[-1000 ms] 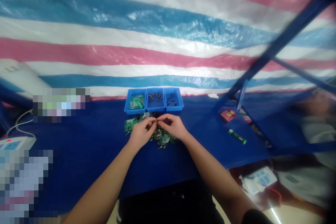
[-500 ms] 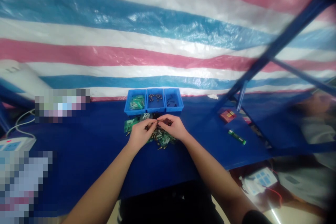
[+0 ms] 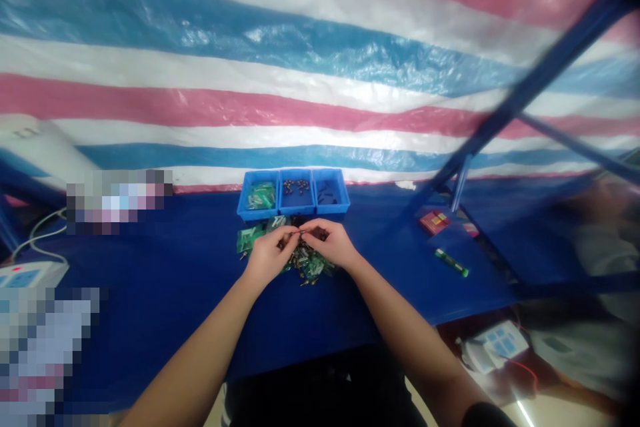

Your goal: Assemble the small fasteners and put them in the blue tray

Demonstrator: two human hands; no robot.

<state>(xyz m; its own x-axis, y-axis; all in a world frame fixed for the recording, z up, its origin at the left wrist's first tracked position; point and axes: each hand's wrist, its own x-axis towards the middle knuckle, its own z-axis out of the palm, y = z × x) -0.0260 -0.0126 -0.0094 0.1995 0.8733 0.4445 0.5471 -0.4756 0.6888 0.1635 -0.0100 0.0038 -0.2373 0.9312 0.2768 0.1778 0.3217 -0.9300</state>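
Note:
My left hand (image 3: 270, 253) and my right hand (image 3: 332, 243) meet fingertip to fingertip over a heap of small parts (image 3: 311, 267). Both are closed in a pinch around a small dark part with a metallic glint (image 3: 302, 232), too tiny to name. Green packets and brass-tipped pieces make up the heap, partly hidden under my hands. Just behind stand three joined blue bins: the left bin (image 3: 240, 205) holds green packets, the middle bin (image 3: 297, 211) small brass-and-dark parts, the right bin (image 3: 342, 208) thin black pieces.
On the blue table (image 3: 200, 320) to the right lie a red box (image 3: 434, 221) and a green tube (image 3: 451, 263). A power strip (image 3: 35, 275) with cables sits at the left. A blue metal frame (image 3: 520, 103) slants at the right, and striped sheeting (image 3: 280, 107) hangs behind.
My hands stay almost in place, with only a slight shift of the fingertips around the small part. The bins and the heap look the same.

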